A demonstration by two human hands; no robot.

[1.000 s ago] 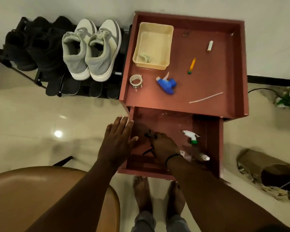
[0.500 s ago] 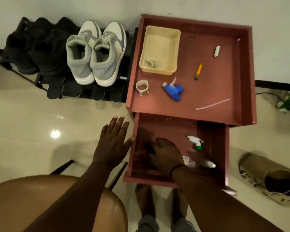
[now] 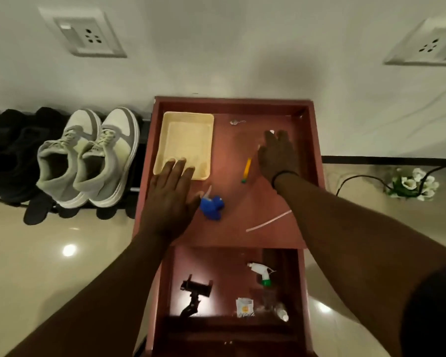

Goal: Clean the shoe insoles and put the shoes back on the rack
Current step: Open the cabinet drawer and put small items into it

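- Both our hands have left the open drawer (image 3: 165, 284) at 6 o'clock since the earlier frames and now reach over the red cabinet top (image 3: 304, 140); our view has also tipped up towards the wall.
- Our left hand (image 3: 171, 199) lies flat with straight fingers, its tips over the near edge of the cream tray (image 3: 186, 140) at 11 o'clock, grasping nothing.
- Our right hand (image 3: 277, 155) stretches towards 1 o'clock, where a small white object (image 3: 271, 131) peeks out by the fingertips. Its fingers look extended, but motion blur leaves us unsure whether it touches anything.
- The grey-and-white shoes (image 3: 88, 158) sit on the rack (image 3: 137, 189) at 9 o'clock, beside the cabinet, untouched; no insole is out that we can see.
- Between our hands lie a blue sprayer head (image 3: 213, 207) and an orange pen (image 3: 247, 169).
- Risks as we judge them: the left wrist passes close to the blue sprayer head and could knock it away, and the open drawer juts towards us, so stepping in could bump it.
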